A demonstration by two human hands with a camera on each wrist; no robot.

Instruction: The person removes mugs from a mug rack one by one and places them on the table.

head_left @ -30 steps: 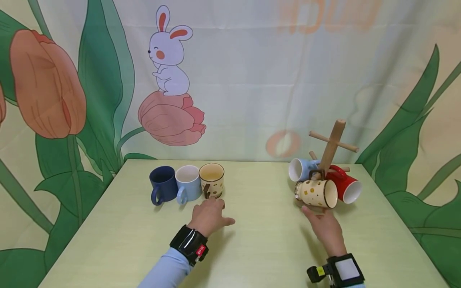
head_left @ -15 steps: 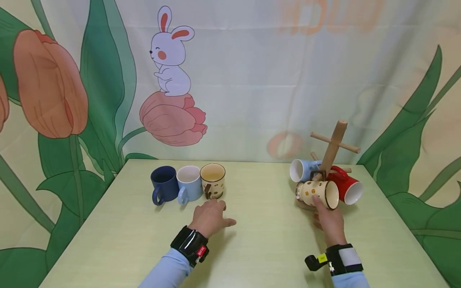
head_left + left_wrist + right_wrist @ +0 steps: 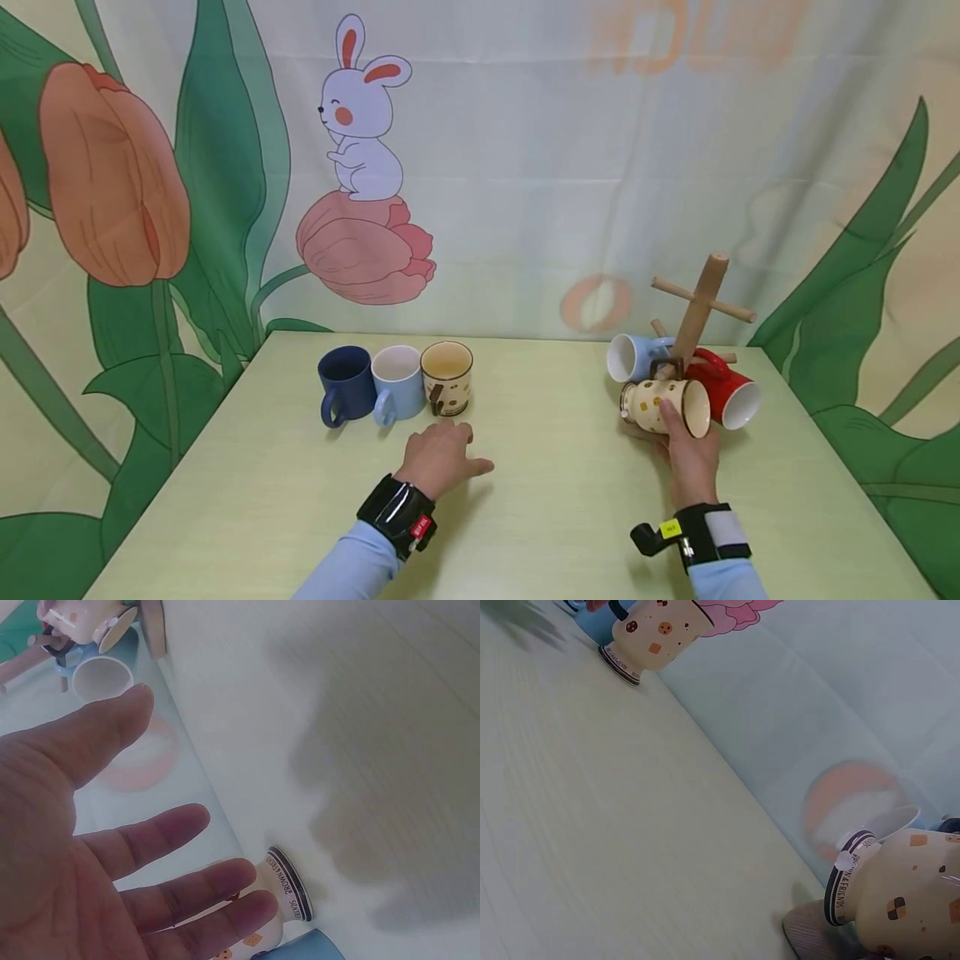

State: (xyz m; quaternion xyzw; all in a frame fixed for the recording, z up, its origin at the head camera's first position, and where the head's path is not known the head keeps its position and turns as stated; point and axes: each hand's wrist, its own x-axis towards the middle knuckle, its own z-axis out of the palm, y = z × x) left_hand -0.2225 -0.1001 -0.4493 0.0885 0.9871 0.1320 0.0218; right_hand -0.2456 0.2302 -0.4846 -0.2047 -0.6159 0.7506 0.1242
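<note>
On a wooden mug tree, a cream spotted mug hangs sideways by its dark handle. My right hand grips this mug, thumb across its front near the rim; the other fingers are mostly hidden behind and below. In the right wrist view, the same mug's banded foot sits above the wooden base. My left hand hovers over the table with fingers loosely extended, holding nothing. Just beyond its fingertips stands another cream spotted mug, upright. The left wrist view shows the left palm and spread fingers.
A light blue mug and a red mug also hang on the tree, tilted outward. At the left, a navy mug and a light blue mug stand in a row. A printed curtain backs the table.
My right hand has moved up from below the hanging cream mug and taken hold of it, thumb now on its front. The left hand has stayed nearly still.
</note>
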